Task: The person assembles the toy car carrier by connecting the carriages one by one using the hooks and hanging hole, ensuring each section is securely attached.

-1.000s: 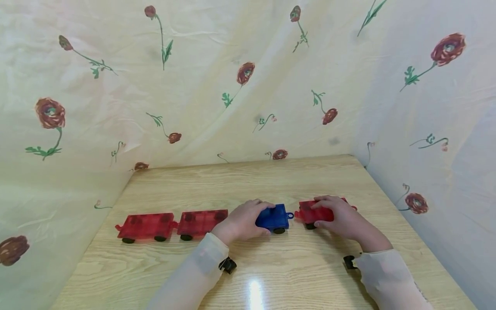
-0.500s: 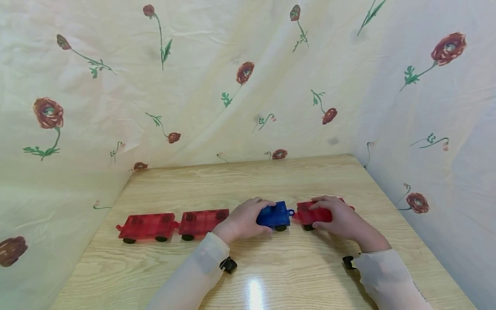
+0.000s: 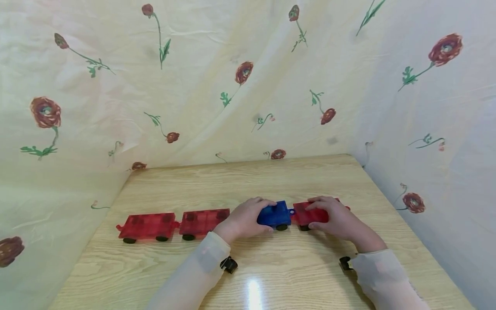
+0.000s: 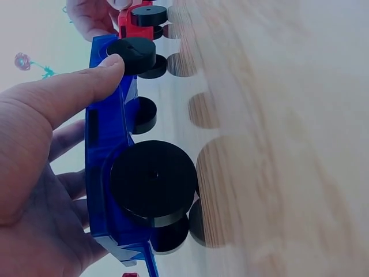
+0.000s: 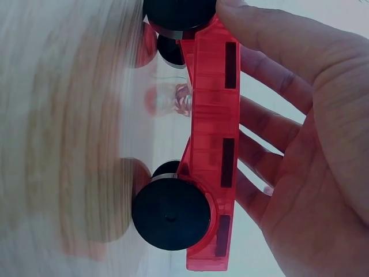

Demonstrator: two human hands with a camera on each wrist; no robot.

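Note:
In the head view my left hand [image 3: 244, 221] grips a translucent blue toy train car [image 3: 276, 215], thumb along the near side and fingers over the far side. Black wheels show under it in the left wrist view, close to the tabletop. My right hand [image 3: 336, 218] holds a translucent red toy train car [image 3: 300, 211] the same way, to the right of the blue one. The blue car's ring meets the red car's front end; whether they are hooked together cannot be told. Part of each held car is hidden behind the hand.
Two more red train cars, the far-left one [image 3: 149, 226] and its neighbour [image 3: 199, 221], stand joined in a row left of my left hand. They rest on a wooden table [image 3: 248, 181]. Flower-printed cloth [image 3: 201, 86] hangs around the back and sides.
The right hand has slid its red car leftward, and the gap to the blue car has closed. The left hand has shifted the blue car very slightly right and away from me.

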